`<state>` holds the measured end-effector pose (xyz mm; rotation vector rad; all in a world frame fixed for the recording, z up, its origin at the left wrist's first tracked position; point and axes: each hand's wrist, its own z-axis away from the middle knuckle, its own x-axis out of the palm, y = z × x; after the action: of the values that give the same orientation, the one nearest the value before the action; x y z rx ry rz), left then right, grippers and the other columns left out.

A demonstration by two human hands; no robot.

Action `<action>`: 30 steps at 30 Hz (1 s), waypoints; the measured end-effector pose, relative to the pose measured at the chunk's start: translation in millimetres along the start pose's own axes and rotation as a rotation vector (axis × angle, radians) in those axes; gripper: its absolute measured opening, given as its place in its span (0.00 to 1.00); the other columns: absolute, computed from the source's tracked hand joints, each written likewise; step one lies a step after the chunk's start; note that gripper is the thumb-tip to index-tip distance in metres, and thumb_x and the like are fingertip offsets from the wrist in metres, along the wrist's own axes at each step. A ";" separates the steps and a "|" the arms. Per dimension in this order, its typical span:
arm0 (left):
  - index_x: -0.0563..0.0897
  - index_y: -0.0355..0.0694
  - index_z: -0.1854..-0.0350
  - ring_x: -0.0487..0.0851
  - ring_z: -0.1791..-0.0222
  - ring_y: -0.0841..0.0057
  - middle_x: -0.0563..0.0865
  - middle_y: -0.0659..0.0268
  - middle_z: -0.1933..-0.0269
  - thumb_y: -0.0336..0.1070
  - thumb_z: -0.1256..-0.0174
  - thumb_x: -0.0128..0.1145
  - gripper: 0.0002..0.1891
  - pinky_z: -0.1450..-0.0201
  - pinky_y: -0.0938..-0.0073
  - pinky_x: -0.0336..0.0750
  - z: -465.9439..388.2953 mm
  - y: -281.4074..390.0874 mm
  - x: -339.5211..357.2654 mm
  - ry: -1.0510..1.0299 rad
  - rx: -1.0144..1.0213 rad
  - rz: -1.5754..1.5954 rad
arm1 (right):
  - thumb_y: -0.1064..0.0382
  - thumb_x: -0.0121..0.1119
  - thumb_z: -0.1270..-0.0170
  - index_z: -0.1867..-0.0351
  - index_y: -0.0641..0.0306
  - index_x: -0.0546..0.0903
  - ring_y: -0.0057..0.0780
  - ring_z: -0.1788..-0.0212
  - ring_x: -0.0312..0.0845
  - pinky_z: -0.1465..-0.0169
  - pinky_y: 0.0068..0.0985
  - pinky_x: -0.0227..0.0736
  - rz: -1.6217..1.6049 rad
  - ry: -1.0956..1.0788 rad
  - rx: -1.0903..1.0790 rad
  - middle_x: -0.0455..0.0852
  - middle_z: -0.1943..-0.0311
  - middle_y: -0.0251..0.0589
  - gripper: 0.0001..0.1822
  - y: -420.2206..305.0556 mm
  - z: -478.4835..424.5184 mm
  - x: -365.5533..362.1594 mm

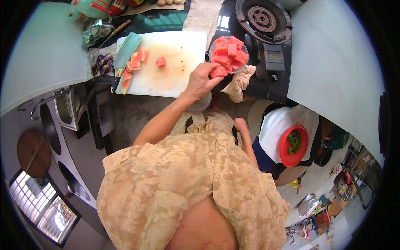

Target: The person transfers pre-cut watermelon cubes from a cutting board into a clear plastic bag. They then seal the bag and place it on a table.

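My left hand (204, 78) pinches a watermelon chunk (218, 72) at the near rim of a clear bowl (246, 62), which is heaped with red watermelon cubes (232, 50). One small watermelon piece (160, 62) lies alone on the white cutting board (168, 84), with a few seeds to its right. Along the board's left side, watermelon rind pieces (134, 62) rest beside a cleaver (127, 50) with a wide blade. A dark-handled knife (116, 83) is partly hidden at the near left corner. Low at my right side hangs my right hand (240, 125), its fingers mostly out of sight.
A gas burner (262, 20) is at the back right of the black counter. A crumpled cloth (239, 82) lies by the bowl. Small eggplants (103, 64) sit left of the board. To my right, a red basin (292, 162) of green leaves stands on a white cover.
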<state>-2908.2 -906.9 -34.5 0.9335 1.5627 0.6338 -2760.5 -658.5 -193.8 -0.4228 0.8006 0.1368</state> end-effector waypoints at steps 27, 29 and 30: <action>0.79 0.46 0.58 0.70 0.55 0.73 0.73 0.69 0.60 0.35 0.54 0.61 0.17 0.49 0.66 0.54 -34.7 7.0 59.3 0.097 0.351 -0.551 | 0.68 0.50 0.54 0.79 0.66 0.81 0.47 0.71 0.79 0.66 0.37 0.74 -0.068 0.108 0.017 0.82 0.74 0.53 0.08 8.8 1.5 -8.8; 0.79 0.46 0.58 0.70 0.55 0.73 0.73 0.69 0.60 0.34 0.54 0.61 0.17 0.49 0.67 0.53 -28.0 7.6 55.1 0.102 0.347 -0.510 | 0.68 0.49 0.53 0.77 0.65 0.81 0.46 0.70 0.79 0.65 0.37 0.74 -0.131 0.260 0.026 0.82 0.73 0.53 0.08 12.3 -3.2 -24.2; 0.79 0.47 0.58 0.70 0.55 0.73 0.74 0.69 0.60 0.34 0.54 0.61 0.17 0.49 0.67 0.53 -23.5 5.9 52.9 0.103 0.343 -0.482 | 0.68 0.49 0.53 0.77 0.65 0.81 0.46 0.69 0.79 0.65 0.37 0.74 -0.158 0.349 0.023 0.82 0.73 0.53 0.09 13.9 -8.9 -33.9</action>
<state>-2931.5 -857.3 -53.8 0.7339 1.9406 0.0723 -2793.7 -648.2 -179.2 -0.4941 1.1066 -0.0965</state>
